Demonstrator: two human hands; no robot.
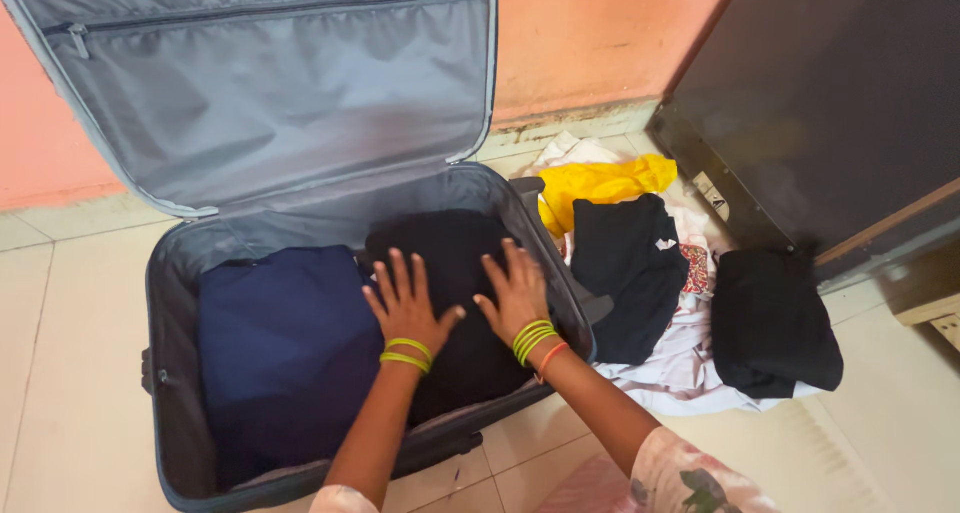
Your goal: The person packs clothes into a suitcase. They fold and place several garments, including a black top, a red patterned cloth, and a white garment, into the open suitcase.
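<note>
An open grey suitcase (pixel 170 303) lies on the tiled floor, its lid (pixel 270 83) leaning back against the wall. Inside, a folded navy garment (pixel 280 353) fills the left half and a folded black garment (pixel 450 248) the right. My left hand (pixel 405 303) and my right hand (pixel 515 293) both press flat on the black garment, fingers spread. Yellow-green bangles circle both wrists, and an orange one the right.
Right of the suitcase, a yellow cloth (pixel 600 183), a black garment (pixel 630 263) and another folded black garment (pixel 770 323) lie on white patterned fabric (pixel 680 373). A dark cabinet (pixel 830 103) stands at the right. An orange wall (pixel 590 33) runs behind.
</note>
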